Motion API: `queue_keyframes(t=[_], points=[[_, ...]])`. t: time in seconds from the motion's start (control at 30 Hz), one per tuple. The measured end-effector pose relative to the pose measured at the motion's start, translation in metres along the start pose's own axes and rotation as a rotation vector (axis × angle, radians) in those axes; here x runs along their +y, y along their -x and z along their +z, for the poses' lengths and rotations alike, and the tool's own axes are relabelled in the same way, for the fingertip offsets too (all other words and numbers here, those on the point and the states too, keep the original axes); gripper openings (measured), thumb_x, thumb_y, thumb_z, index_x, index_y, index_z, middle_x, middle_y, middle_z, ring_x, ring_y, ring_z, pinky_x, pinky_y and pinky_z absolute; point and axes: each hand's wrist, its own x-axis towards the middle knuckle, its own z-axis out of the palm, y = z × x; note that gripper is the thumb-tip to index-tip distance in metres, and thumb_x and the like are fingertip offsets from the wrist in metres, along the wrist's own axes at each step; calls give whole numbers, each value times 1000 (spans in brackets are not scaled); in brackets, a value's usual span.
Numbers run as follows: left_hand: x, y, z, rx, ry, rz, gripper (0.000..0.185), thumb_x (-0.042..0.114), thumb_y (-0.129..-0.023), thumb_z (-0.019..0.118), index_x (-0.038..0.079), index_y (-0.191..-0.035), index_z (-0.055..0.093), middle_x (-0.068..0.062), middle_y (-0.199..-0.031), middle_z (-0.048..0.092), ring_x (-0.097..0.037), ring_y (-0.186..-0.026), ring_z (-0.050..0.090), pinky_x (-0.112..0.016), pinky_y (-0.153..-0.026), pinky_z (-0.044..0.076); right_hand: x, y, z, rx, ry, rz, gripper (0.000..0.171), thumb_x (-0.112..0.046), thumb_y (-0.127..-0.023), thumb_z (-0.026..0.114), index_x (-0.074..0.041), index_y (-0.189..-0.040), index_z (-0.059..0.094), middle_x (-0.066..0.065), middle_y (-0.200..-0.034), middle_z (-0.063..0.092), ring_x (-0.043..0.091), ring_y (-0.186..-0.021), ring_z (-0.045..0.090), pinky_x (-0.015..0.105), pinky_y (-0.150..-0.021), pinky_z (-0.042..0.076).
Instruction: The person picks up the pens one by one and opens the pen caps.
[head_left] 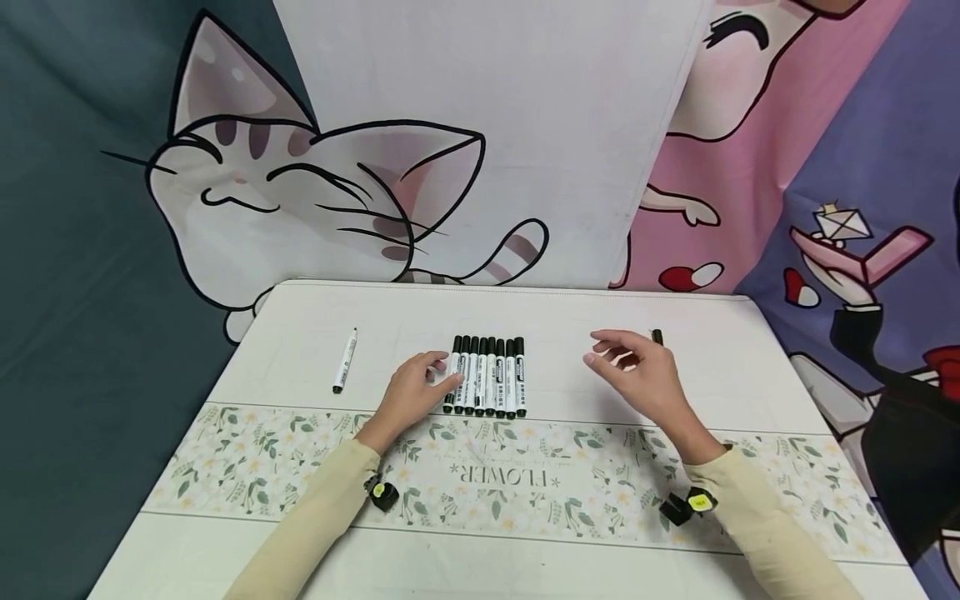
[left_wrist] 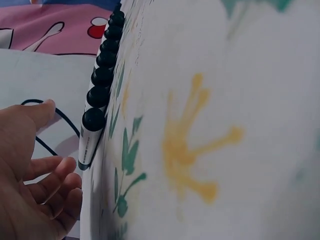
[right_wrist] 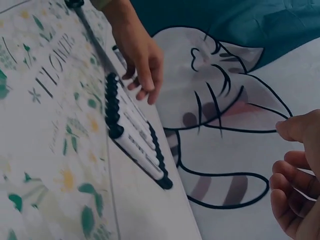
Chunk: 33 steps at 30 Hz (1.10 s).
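Note:
Several white markers with black caps [head_left: 491, 379] lie side by side in a neat row on the table. My left hand [head_left: 411, 390] is beside the row's left end, thumb and fingers loosely bent and parted. In the left wrist view, that hand [left_wrist: 37, 170] pinches nothing, with the nearest marker [left_wrist: 91, 135] just beyond its fingertips. To the right of the row, my right hand [head_left: 637, 371] hovers with relaxed, slightly curved fingers and holds nothing. Behind it the dark end of another marker [head_left: 657, 337] shows; the remainder is hidden by the hand.
A single white marker [head_left: 345, 360] lies apart on the left of the table. A floral strip with the word FLOWER [head_left: 504, 477] crosses the white table cover. Cartoon-printed cloths [head_left: 585, 142] hang behind the table's back edge.

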Motion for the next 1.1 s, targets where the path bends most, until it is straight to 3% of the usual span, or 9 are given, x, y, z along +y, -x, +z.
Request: queue_keyframes(t=[0.23,0.67,0.93,1.1], points=[[-3,-1,0,-27,-1,-18,60,45,-91,76,8,-137,63,-5,-112,68,-18,-91,57,-38,-78,47,-8,8,20,-42,-84,-69,33,-12,-87,83,-12,-119,75,3,-97,75,7,-82,64,23,-68,52],[-3,-6,1,-75,-37,-17,56,34,-91,79,2,-134,63,-6,-105,65,-20,-88,53,-38,-78,44,-17,11,29,-141,-124,-67,31,-18,-88,83,-17,-118,75,2,-100,74,8,-83,64,29,-70,54],[2,-5,-3,-105,-40,-108,47,35,-94,75,2,-127,68,-1,-95,71,-15,-78,60,-39,-79,51,-17,9,30,-193,-134,-71,29,-20,-90,81,-19,-118,75,-3,-102,74,8,-84,65,31,-71,55],[4,-4,-4,-111,-37,-129,45,34,-93,75,2,-124,70,0,-87,71,-14,-72,60,-37,-74,51,-20,5,33,-211,-149,-85,27,-20,-91,80,-18,-118,76,-2,-101,75,9,-84,65,32,-71,55]])
